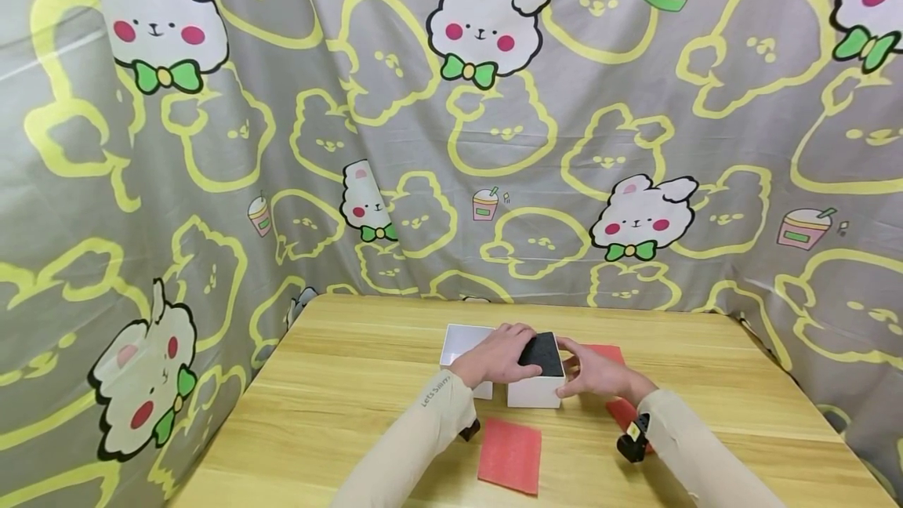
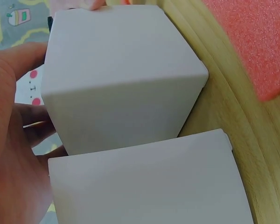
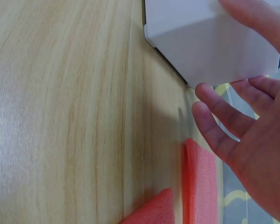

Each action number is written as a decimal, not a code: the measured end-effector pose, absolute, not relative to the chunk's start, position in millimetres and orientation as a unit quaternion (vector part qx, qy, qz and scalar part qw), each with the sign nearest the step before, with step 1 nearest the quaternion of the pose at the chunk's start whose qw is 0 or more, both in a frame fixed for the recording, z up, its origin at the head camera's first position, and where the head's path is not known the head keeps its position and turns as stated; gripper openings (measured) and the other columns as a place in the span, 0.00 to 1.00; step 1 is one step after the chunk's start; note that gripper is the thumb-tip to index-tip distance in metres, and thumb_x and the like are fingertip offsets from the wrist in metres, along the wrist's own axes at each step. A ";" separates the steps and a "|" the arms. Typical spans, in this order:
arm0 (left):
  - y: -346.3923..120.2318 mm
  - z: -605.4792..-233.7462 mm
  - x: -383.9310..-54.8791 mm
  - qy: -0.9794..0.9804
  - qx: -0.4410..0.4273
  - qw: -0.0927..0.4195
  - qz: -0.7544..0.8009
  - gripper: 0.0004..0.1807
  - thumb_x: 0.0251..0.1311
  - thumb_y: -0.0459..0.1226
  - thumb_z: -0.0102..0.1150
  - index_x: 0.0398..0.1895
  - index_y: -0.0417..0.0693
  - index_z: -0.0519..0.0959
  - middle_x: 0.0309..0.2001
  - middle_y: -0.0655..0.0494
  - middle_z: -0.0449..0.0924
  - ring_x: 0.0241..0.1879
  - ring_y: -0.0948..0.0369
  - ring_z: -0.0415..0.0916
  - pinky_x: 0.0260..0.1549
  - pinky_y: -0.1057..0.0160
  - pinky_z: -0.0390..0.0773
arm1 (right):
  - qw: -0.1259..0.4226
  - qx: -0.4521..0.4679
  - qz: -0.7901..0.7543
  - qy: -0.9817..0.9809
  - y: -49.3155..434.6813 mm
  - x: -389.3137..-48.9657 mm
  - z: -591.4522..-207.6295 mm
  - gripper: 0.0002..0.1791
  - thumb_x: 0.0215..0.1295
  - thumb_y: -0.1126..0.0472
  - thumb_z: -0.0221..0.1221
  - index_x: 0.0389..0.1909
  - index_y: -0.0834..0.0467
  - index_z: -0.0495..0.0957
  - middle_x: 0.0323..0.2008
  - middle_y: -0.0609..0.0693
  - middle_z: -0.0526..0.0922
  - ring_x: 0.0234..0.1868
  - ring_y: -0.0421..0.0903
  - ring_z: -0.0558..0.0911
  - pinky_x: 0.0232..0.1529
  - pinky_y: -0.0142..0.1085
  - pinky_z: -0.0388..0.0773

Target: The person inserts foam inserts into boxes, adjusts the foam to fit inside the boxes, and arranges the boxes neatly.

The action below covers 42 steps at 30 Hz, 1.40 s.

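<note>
A white box [image 1: 534, 393] stands on the table, with a black foam block [image 1: 545, 355] in its open top. Dark edges of the block show just past the rim. My left hand [image 1: 499, 353] grips over the block, thumb at its near edge and fingers toward the far edge; its fingertips are partly hidden. At the box's right side, my right hand [image 1: 600, 372] holds it, thumb on the near face and fingers round the side. A second open white box part [image 1: 462, 339] sits just left, partly covered by my left wrist.
A red foam sheet [image 1: 509, 457] lies in front of the boxes. More red foam [image 1: 605, 352] lies behind and beneath my right hand, including a folded piece [image 3: 203, 182]. A patterned grey curtain [image 1: 423, 124] hangs behind the wooden table [image 1: 339, 382].
</note>
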State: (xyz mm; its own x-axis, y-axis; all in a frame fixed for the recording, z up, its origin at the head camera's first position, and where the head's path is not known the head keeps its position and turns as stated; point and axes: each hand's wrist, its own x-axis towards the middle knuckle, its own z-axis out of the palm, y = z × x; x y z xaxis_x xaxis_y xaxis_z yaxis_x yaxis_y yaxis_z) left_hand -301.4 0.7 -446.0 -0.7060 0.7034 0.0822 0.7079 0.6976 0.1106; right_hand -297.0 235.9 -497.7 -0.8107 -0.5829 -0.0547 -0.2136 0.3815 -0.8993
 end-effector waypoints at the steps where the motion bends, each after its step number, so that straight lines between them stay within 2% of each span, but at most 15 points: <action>1: 0.7 -446.6 -301.6 -0.921 -0.382 0.017 -0.067 0.34 0.62 0.57 0.52 0.65 0.46 0.66 0.62 0.55 0.66 0.57 0.57 0.64 0.56 0.63 0.64 | 0.185 -0.245 -0.498 0.811 235.8 -297.0 -497.8 0.55 0.50 0.61 0.71 0.71 0.66 0.45 0.59 0.66 0.66 0.51 0.58 0.74 0.44 0.42 0.76; 9: 0.0 -446.9 -302.6 -0.920 -0.385 0.016 -0.077 0.33 0.62 0.56 0.52 0.65 0.47 0.66 0.61 0.55 0.66 0.56 0.57 0.65 0.55 0.64 0.64 | 0.181 -0.238 -0.489 0.820 235.7 -297.3 -497.2 0.55 0.50 0.60 0.71 0.71 0.66 0.44 0.58 0.66 0.67 0.51 0.57 0.74 0.43 0.41 0.76; 17: -0.1 -445.9 -302.3 -0.920 -0.384 0.014 -0.076 0.32 0.62 0.57 0.52 0.63 0.47 0.69 0.59 0.56 0.68 0.54 0.57 0.66 0.54 0.65 0.65 | 0.181 -0.238 -0.491 0.818 236.0 -296.8 -496.6 0.56 0.50 0.59 0.72 0.71 0.67 0.45 0.60 0.67 0.64 0.52 0.58 0.73 0.44 0.43 0.76; 25: -7.4 -445.1 -303.5 -0.927 -0.365 -0.007 -0.090 0.31 0.61 0.55 0.55 0.63 0.49 0.69 0.59 0.56 0.68 0.55 0.58 0.65 0.53 0.63 0.66 | 0.179 -0.241 -0.486 0.821 235.3 -296.5 -497.0 0.55 0.50 0.59 0.71 0.71 0.67 0.45 0.60 0.67 0.64 0.52 0.58 0.73 0.44 0.41 0.76; 30: -13.6 -441.0 -304.7 -0.931 -0.356 0.002 -0.081 0.31 0.58 0.53 0.58 0.62 0.49 0.70 0.57 0.55 0.70 0.53 0.58 0.66 0.52 0.64 0.67 | 0.172 -0.244 -0.484 0.822 236.5 -296.8 -496.0 0.55 0.50 0.60 0.71 0.71 0.67 0.45 0.60 0.67 0.64 0.53 0.59 0.72 0.44 0.41 0.75; 42: -18.6 -440.8 -303.7 -0.934 -0.350 0.000 -0.066 0.30 0.59 0.55 0.57 0.61 0.49 0.71 0.56 0.56 0.71 0.52 0.59 0.67 0.53 0.64 0.66 | 0.171 -0.248 -0.484 0.822 236.0 -297.0 -495.2 0.54 0.50 0.60 0.71 0.71 0.67 0.47 0.62 0.67 0.62 0.54 0.59 0.72 0.45 0.41 0.75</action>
